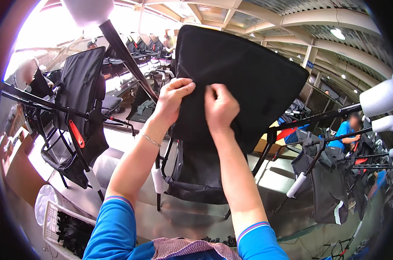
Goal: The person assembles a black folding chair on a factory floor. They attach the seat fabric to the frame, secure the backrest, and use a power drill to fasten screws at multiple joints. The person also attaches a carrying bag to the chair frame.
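In front of me stands a black fabric backrest point(244, 73), its broad panel upright on what looks like a folding stroller frame. My left hand point(174, 97) is closed at the panel's left side, with thumb and forefinger pinched together. Close beside it, my right hand point(221, 108) is curled shut against the face of the panel, knuckles up. Whatever the fingertips hold, if anything, is too small or hidden to make out. Below the hands the black fabric seat point(196, 169) sags between dark tubes, and a white sleeve point(158, 180) covers one tube.
Another black stroller point(81, 86) with a red strip stands at left. More folded strollers point(322, 182) crowd the right, with white-wrapped tubes point(381, 97) reaching inward. A white basket point(53, 221) of black parts sits at lower left. A person in blue point(344, 132) works at far right.
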A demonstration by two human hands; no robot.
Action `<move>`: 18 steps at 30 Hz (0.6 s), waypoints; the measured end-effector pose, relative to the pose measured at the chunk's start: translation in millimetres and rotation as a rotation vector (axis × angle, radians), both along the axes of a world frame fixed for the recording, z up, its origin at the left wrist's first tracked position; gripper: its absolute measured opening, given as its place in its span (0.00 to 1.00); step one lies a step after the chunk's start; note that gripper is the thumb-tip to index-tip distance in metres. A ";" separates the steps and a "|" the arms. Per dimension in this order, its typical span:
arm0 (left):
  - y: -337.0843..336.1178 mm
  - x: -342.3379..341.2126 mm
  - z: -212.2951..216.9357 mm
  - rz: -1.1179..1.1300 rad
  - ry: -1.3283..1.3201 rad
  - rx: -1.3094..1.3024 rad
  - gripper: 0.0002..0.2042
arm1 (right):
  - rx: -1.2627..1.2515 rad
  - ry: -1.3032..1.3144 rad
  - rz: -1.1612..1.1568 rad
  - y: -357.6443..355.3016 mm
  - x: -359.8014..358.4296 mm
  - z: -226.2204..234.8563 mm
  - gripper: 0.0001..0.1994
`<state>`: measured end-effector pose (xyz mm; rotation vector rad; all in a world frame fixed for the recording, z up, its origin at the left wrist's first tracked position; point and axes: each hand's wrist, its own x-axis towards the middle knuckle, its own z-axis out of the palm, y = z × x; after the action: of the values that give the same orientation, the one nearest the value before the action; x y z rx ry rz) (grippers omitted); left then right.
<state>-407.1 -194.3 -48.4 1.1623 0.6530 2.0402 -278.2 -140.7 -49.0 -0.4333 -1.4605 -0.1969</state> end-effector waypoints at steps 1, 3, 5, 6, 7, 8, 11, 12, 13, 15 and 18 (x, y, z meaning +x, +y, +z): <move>-0.1 -0.1 -1.2 -0.012 -0.035 -0.010 0.06 | -0.078 -0.014 0.137 -1.0 -13.2 -7.2 0.04; -0.1 -7.3 -7.4 -0.021 -0.002 0.002 0.09 | -0.268 -0.026 0.422 -3.8 -23.4 -16.5 0.06; 1.5 -13.8 -14.4 0.009 0.050 0.037 0.11 | -0.459 -0.089 0.684 -3.3 -25.4 -14.8 0.06; 1.9 -15.0 -16.7 0.042 0.068 0.053 0.11 | -0.525 -0.152 0.770 -4.0 -21.2 -9.8 0.07; 3.3 -14.6 -19.4 0.066 0.089 0.065 0.11 | -0.595 -0.209 0.850 -5.4 -17.5 -6.1 0.07; 4.8 -14.8 -22.0 0.091 0.110 0.077 0.11 | -0.642 -0.247 0.883 -6.8 -17.1 -1.9 0.07; 9.9 -13.1 -25.3 0.143 0.124 0.108 0.10 | -0.646 -0.363 0.853 -6.2 -16.2 8.1 0.07; 11.5 -12.7 -26.1 0.204 0.141 0.125 0.10 | -0.576 -0.369 0.796 -4.0 -23.0 4.6 0.07; 12.7 -8.5 -23.6 0.243 0.107 0.111 0.07 | -0.554 -0.349 0.734 -3.3 -20.9 0.9 0.07; 17.7 -6.2 -22.3 0.343 0.193 0.109 0.06 | -0.567 -0.248 0.726 -3.7 -13.9 -3.3 0.11; 21.5 -6.0 -24.4 0.456 0.222 0.114 0.03 | -0.563 -0.027 0.775 5.4 -3.6 -22.0 0.09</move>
<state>-413.1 -172.8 -72.8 1.4205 0.9961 2.3669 -281.8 -135.3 -70.9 -0.2802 -1.5991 0.8437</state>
